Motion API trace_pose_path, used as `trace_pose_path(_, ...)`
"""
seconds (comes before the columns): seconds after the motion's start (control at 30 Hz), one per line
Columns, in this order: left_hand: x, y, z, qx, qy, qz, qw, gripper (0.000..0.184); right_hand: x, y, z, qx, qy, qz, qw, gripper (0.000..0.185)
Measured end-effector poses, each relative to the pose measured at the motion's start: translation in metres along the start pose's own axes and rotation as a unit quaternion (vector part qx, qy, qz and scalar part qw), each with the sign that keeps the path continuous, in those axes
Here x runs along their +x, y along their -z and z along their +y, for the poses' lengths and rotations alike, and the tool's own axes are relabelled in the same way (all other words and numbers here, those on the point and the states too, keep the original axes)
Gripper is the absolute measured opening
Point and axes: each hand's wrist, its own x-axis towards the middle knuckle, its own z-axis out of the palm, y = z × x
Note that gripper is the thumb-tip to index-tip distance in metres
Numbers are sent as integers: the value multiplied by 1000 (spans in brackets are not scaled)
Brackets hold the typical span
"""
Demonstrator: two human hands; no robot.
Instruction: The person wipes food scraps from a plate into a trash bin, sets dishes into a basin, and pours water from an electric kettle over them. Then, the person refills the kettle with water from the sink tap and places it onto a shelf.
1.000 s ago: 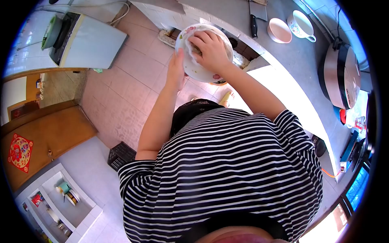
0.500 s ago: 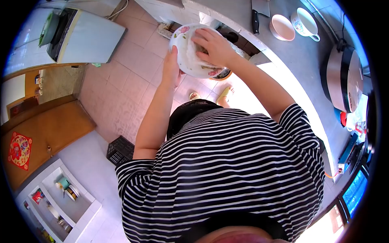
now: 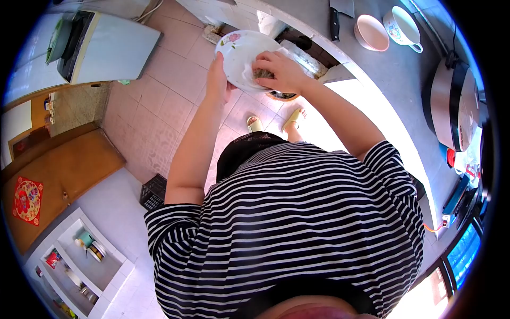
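A white plate (image 3: 237, 55) with pink flowers and green leaves near its rim is held tilted over the floor, beside the counter. My left hand (image 3: 217, 82) grips its left rim, thumb on the upper face and the other fingers underneath. Within the plate, my right hand (image 3: 284, 72) is closed around a grey-brown scouring pad (image 3: 262, 73), pressing it against the lower right part of the surface. Whitish suds or wet streaks show around the pad. Part of the pad is covered by the fingers.
Along the right runs a grey counter (image 3: 390, 80) bearing a cleaver (image 3: 334, 24), a pink bowl (image 3: 371, 33), a white cup (image 3: 402, 27) and a rice cooker (image 3: 454, 103). Below the plate, a round brown-rimmed container (image 3: 284, 96) is partly hidden. A black crate (image 3: 153, 192) stands at left.
The plate has shifted slightly left and tilts differently. My right hand has moved down and right across its face, and more of the pad now shows.
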Motion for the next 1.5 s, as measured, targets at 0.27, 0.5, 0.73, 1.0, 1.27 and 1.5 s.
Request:
trace_pose_path(0.27,10,-4,14,41,91,10,995,54,3,0,11,122,-31,-130,984,26)
trace_pose_path(0.5,30,-3,10,52,125,32,990,54,12,-6,23,254,-89,-164,949,36)
trace_pose_path(0.73,58,-5,-2,38,182,36,982,55,33,12,40,387,-246,-280,843,37)
trace_pose_path(1.0,62,20,-40,-2,123,7,992,54,11,-18,94,764,-322,-143,541,28)
trace_pose_path(1.27,6,95,-47,-157,-5,62,986,54,-35,-50,127,823,-409,53,391,27)
trace_pose_path(1.5,-35,108,-45,-174,-60,112,977,54,-54,-118,166,698,-556,132,431,16)
